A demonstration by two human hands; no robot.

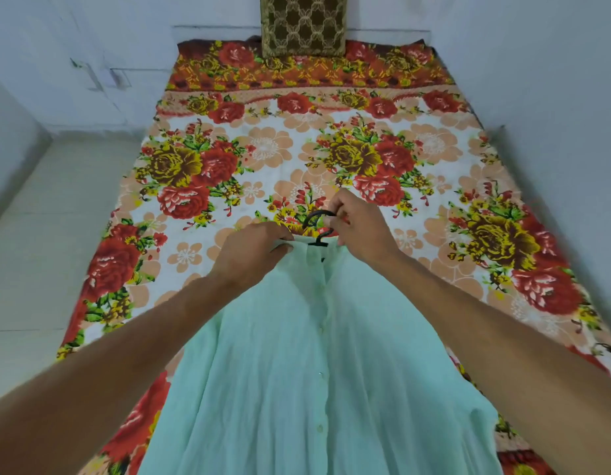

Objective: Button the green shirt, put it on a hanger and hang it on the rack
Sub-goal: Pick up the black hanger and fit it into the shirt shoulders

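Head view: the right hand [357,224] grips the black plastic hanger's hook [318,221]; the left hand [252,252] pinches the buttoned pale-green shirt's collar [297,354]. Hanging it on the rack, unseen, likely comes next.

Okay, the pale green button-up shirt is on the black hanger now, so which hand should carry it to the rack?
Probably the right hand: its fingers already close on the black plastic hanger hook above the pale green buttoned shirt. The left hand only pinches the collar fabric, so it can let go. No rack is in view.
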